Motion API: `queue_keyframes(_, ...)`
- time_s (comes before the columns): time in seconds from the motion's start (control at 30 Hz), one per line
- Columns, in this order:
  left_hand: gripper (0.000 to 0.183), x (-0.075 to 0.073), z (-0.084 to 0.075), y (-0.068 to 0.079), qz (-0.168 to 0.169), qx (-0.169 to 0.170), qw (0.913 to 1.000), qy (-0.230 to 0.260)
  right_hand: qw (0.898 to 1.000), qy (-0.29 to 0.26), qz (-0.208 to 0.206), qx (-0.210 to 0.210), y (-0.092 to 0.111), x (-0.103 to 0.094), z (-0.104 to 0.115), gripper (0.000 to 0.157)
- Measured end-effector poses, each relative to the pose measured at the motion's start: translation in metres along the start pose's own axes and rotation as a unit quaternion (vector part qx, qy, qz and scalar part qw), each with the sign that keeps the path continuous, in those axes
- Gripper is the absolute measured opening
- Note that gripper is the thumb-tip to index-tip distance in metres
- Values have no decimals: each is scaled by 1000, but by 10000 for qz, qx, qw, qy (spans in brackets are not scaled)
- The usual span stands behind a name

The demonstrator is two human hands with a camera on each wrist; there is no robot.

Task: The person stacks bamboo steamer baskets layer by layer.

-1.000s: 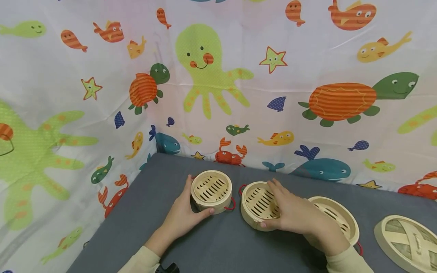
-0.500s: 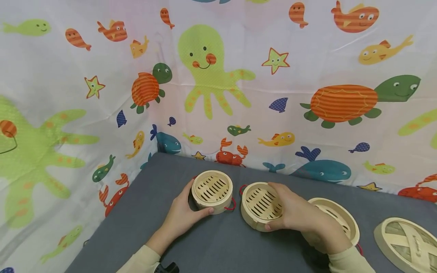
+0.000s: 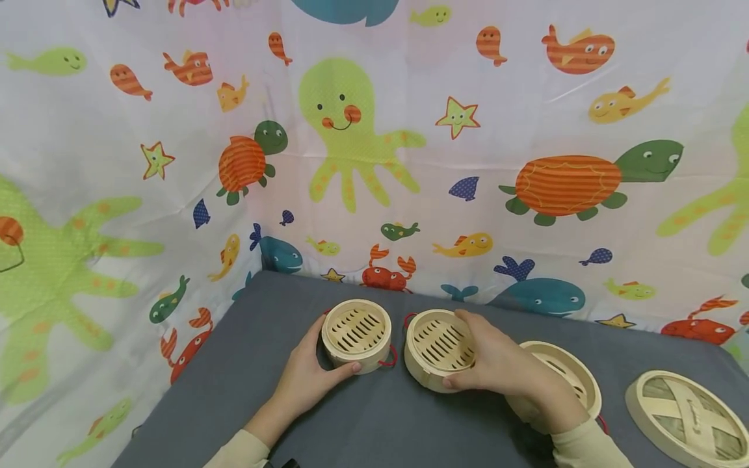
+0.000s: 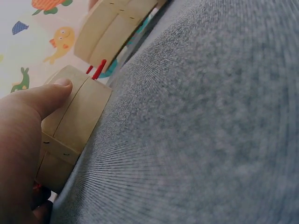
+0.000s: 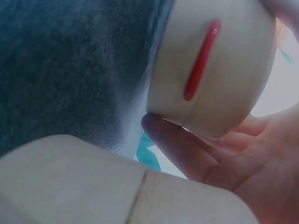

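Two small round bamboo steamer baskets with slatted floors and red side loops stand on the grey cloth in the head view. My left hand (image 3: 304, 374) grips the left basket (image 3: 355, 331), its thumb on the near wall. In the left wrist view that thumb presses the wall of this basket (image 4: 88, 109). My right hand (image 3: 497, 361) spans the right-hand side of the second basket (image 3: 435, 344), thumb at the near wall and fingers at the far rim. In the right wrist view the fingers curve around this basket (image 5: 224, 70). A narrow gap separates both baskets.
A third, larger-looking basket (image 3: 552, 356) sits at the right, partly hidden by my right forearm. Beyond it lies a round woven lid (image 3: 690, 416) with a crossed band. A sea-animal printed curtain (image 3: 409, 195) borders the grey table (image 3: 234, 390) behind and at left.
My right fingers have drawn in around the second basket's rim. Both baskets stay almost in place on the cloth. The head view has shifted slightly.
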State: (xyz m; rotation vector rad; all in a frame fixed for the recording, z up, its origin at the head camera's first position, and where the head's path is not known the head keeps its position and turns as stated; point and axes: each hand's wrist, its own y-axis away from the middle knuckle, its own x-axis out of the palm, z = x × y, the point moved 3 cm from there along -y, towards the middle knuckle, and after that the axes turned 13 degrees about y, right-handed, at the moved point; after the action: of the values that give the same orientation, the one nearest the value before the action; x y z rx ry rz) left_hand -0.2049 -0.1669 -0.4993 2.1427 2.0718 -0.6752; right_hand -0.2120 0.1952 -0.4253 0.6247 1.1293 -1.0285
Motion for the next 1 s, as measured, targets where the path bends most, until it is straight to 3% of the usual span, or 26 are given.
queue_keyframes(0.33, 127, -1, 3, 2, -6, -102, 9999, -12, 9985, -249, -323, 378, -4, -2, 2, 122)
queue_keyframes(0.67, 122, -2, 3, 0, -84, -34, 9999, -108, 9965, -485, -674, 55, -24, -13, 20, 116)
queue_keyframes(1.0, 122, 0, 2, 0, -86, 70, 9999, -84, 9952, -618, -727, -194, -45, -5, 39, 115)
